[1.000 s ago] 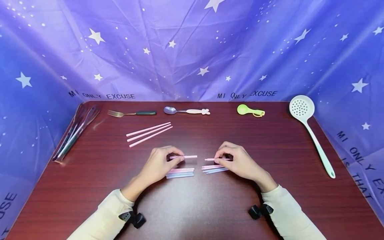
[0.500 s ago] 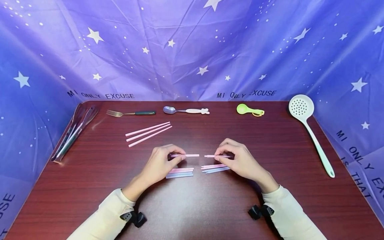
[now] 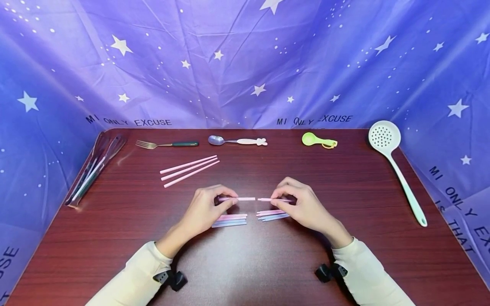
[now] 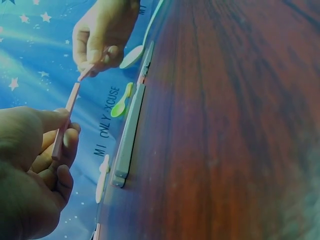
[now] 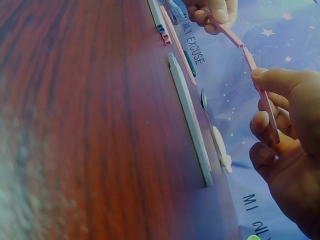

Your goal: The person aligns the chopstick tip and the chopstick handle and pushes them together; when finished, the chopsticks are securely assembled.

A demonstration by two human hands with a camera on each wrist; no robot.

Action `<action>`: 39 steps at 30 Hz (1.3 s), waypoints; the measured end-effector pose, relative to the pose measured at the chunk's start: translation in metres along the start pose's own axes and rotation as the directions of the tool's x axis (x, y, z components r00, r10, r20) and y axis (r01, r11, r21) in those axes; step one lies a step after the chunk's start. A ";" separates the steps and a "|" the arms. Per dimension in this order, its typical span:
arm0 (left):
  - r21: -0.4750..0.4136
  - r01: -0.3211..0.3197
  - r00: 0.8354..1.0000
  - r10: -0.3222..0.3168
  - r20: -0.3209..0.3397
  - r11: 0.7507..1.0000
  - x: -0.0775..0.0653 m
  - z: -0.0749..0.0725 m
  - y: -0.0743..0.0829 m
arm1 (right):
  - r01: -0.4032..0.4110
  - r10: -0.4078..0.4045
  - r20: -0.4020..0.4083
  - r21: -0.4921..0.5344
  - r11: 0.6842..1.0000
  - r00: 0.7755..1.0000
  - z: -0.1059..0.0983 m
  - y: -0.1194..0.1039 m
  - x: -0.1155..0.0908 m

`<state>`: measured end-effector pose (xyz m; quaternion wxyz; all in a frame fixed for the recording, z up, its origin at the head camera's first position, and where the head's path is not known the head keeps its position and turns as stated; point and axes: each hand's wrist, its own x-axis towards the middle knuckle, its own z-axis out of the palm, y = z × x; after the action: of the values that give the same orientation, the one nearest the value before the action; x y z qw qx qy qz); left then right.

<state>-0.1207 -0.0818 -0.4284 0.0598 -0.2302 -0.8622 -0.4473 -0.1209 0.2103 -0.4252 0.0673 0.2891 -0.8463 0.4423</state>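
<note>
My left hand (image 3: pixel 204 208) pinches a pink chopstick half (image 3: pixel 246 199) between thumb and fingers, its free end pointing right. Opposite, my right hand (image 3: pixel 308 206) pinches another pink chopstick half (image 3: pixel 264 199) with a narrower peg at its tip. The two ends face each other nearly in line, a small gap between them in the head view; in the right wrist view the peg (image 5: pixel 245 50) appears very close to the other end. Below the hands lie two groups of short pieces: pink (image 3: pixel 239 216) and blue (image 3: pixel 231 223) at left, pink (image 3: pixel 268 212) and blue (image 3: pixel 274 217) at right, partly hidden.
Three long pink chopsticks (image 3: pixel 190 168) lie back left. Along the far edge are a fork (image 3: pixel 185 144), a spoon (image 3: pixel 249 141) and a green measuring spoon (image 3: pixel 311 139). A pale skimmer (image 3: pixel 384 138) lies right; a clear pouch of utensils (image 3: pixel 93 170) lies left.
Both hands have lifted the two pink chopstick halves slightly away from the pieces on the table. The halves have come closer end to end, and the gap between them has shrunk.
</note>
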 end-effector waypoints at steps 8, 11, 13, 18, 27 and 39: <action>-0.010 -0.018 1.000 0.018 -0.002 1.000 -0.001 0.001 0.000 | 0.000 0.000 -0.005 -0.005 1.000 1.000 0.003 -0.001 0.000; -0.010 -0.021 1.000 0.021 -0.001 1.000 -0.001 0.001 0.000 | -0.003 0.003 -0.004 0.003 1.000 1.000 0.003 -0.001 0.000; -0.009 -0.022 1.000 0.022 0.000 1.000 -0.001 0.002 0.000 | -0.006 0.006 -0.002 0.007 1.000 1.000 0.004 0.000 0.000; 0.000 -0.036 0.999 0.036 0.004 0.999 -0.002 0.002 0.001 | -0.013 0.013 -0.001 0.010 1.000 1.000 0.004 -0.001 0.000; 0.008 -0.069 0.998 0.069 -0.015 0.998 -0.003 0.003 0.004 | -0.017 0.017 -0.016 0.015 1.000 1.000 0.006 -0.002 -0.001; 0.010 -0.042 0.999 0.042 -0.034 0.999 -0.003 0.007 0.002 | -0.037 0.039 -0.039 0.033 0.999 0.998 0.013 -0.002 -0.001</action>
<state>-0.1164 -0.0759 -0.4318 0.0849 -0.2405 -0.8581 -0.4457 -0.1175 0.1993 -0.4318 0.0710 0.2651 -0.8430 0.4626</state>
